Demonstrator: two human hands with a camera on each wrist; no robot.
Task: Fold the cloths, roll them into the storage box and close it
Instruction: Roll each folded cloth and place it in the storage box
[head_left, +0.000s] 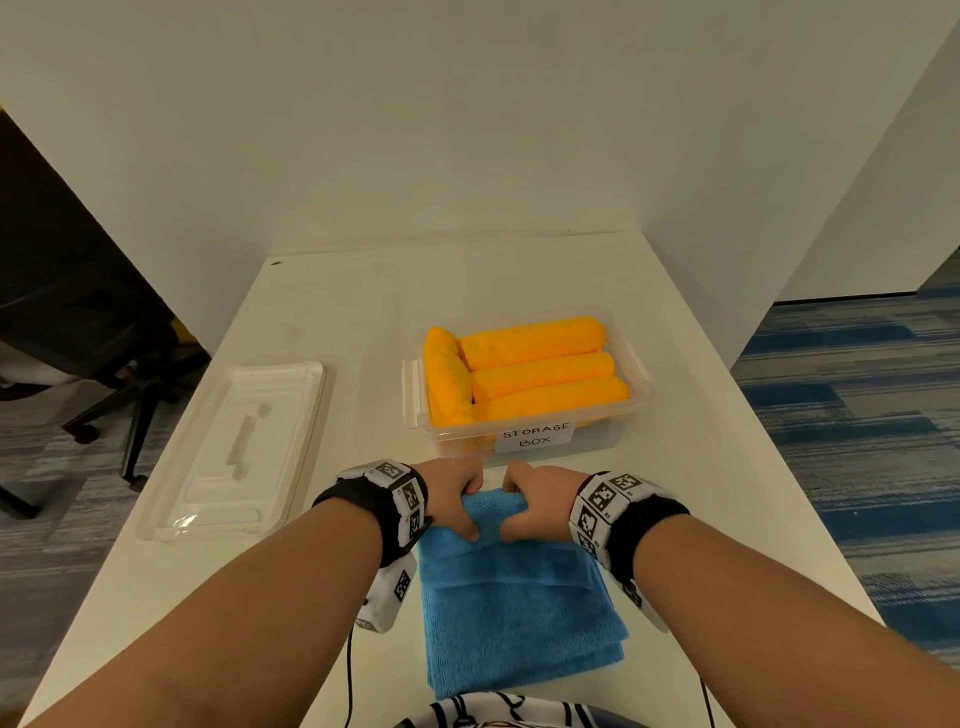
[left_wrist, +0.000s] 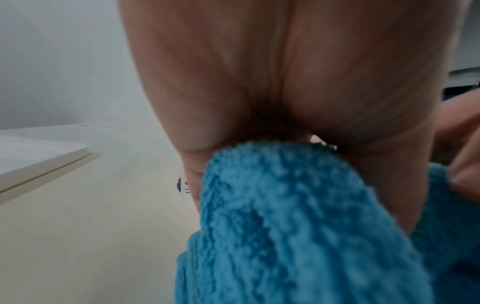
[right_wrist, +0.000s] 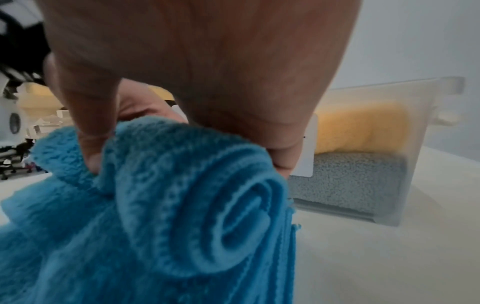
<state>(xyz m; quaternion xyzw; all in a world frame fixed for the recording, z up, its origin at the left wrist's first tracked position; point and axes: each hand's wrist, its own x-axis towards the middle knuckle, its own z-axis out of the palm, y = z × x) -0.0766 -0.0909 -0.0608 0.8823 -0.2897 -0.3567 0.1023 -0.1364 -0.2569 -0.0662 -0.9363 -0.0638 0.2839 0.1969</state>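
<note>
A folded blue cloth (head_left: 511, 597) lies on the white table (head_left: 337, 301) in front of me, its far end turned into a small roll (right_wrist: 228, 209). My left hand (head_left: 457, 496) and right hand (head_left: 535, 499) sit side by side on that far end, fingers curled over the roll and thumbs tucked under it. Just beyond them stands the clear storage box (head_left: 524, 384), open, labelled "STORAGE BOX", with several rolled orange cloths (head_left: 535, 371) on top. The right wrist view shows a grey cloth layer (right_wrist: 350, 181) under the orange one. The box lid (head_left: 234, 447) lies flat to the left.
White partition walls (head_left: 467, 130) close the table's back and right side. An office chair (head_left: 104, 364) stands on the floor at the left. Blue patterned carpet (head_left: 857, 415) lies to the right. Bare tabletop runs between lid and box.
</note>
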